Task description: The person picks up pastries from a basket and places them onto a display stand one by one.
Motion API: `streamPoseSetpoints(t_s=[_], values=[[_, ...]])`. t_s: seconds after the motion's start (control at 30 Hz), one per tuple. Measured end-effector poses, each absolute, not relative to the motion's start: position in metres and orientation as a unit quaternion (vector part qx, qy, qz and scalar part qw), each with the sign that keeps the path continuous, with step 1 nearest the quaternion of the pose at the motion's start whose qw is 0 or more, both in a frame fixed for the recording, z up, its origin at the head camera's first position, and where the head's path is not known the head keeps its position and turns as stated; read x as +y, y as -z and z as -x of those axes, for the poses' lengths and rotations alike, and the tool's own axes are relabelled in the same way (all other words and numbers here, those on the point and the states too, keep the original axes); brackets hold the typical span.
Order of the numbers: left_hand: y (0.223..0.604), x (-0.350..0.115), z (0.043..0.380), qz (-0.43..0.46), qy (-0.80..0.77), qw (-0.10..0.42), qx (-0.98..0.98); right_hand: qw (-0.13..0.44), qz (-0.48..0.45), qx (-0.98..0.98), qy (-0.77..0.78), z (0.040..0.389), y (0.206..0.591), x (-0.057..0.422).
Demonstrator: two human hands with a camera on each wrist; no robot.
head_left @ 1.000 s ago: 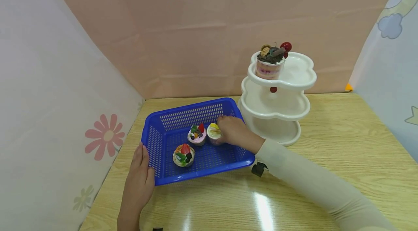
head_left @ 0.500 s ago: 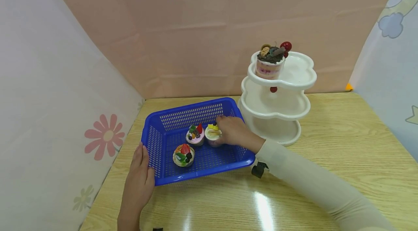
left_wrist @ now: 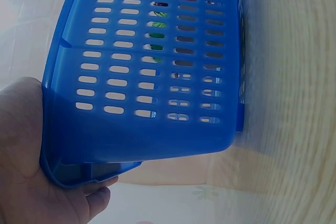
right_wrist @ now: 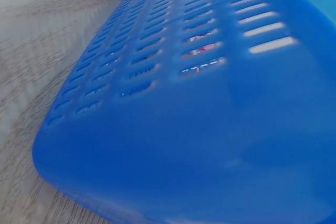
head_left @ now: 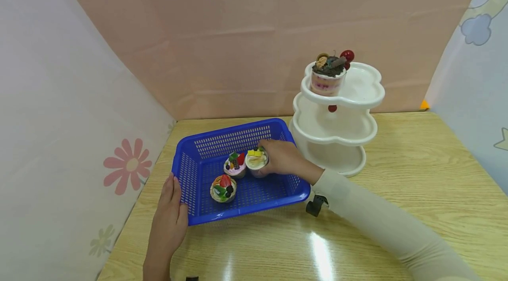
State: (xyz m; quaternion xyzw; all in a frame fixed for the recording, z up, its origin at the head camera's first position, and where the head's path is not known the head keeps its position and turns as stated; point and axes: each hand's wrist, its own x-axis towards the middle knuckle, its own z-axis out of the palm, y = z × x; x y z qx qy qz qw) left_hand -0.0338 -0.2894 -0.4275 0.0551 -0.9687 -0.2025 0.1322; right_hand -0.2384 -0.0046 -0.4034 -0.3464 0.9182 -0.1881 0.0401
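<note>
Right hand (head_left: 281, 157) curled round the yellow-topped dessert cup (head_left: 255, 162), inside the blue basket (head_left: 248, 211) toward its far right; left hand (head_left: 169, 217) lies against the basket's left rim, fingers fairly straight — steadying it, I'd say. Securing that cup looks like the step in hand. Any lift calls for going straight up — past the pink-cream cupcake (head_left: 234, 167) just beside it on the left.

Basket (head_left: 258, 192) left of stand (head_left: 335, 126)
</note>
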Motion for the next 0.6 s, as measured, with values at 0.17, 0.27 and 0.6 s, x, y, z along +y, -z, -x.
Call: streamPoseSetpoints(t_s=[0.17, 0.27, 0.6], values=[[0.428, -0.29, 0.035, -0.056, 0.2, 0.132, -0.969, 0.053, 0.345, 0.908, 0.231, 0.241, 0.402, -0.002], [0.428, -0.29, 0.035, -0.056, 0.198, 0.133, -0.97, 0.06, 0.344, 0.9, 0.26, 0.242, 0.4, 0.0], [0.426, -0.288, 0.034, -0.055, 0.199, 0.129, -0.97, 0.058, 0.352, 0.865, 0.353, 0.244, 0.398, 0.007]])
